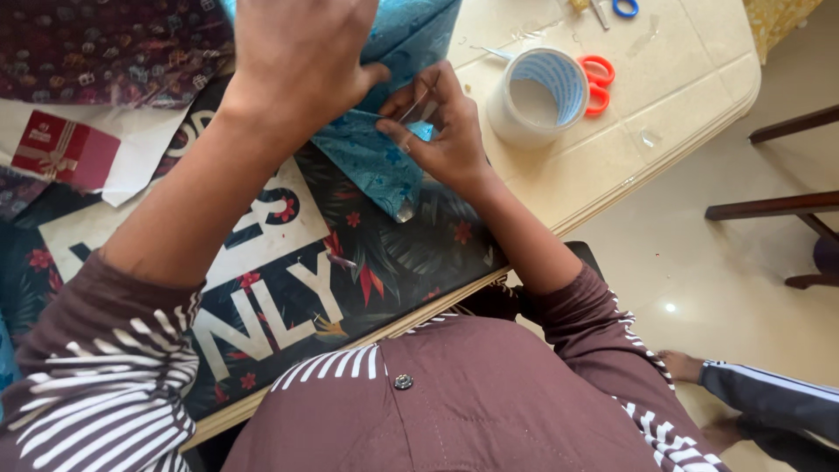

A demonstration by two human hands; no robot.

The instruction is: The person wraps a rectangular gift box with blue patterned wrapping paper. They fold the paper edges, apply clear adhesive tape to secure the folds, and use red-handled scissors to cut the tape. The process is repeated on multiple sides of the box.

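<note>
My left hand [297,61] presses down on a parcel wrapped in blue patterned paper [371,162] on the table. My right hand [441,122] pinches a strip of clear tape at the folded corner of the blue paper, thumb and fingers closed on it. The parcel lies on a dark floral printed sheet with large pale letters [288,271]. Most of the parcel is hidden under my left hand and forearm.
A big roll of clear tape [535,94] stands right of my hands, with orange-handled scissors [597,83] behind it and blue-handled scissors [624,8] farther back. Maroon wrapping paper [105,48] and a red gift card [61,150] lie left. Table edge [664,153] runs right; wooden chair legs [778,205] beyond.
</note>
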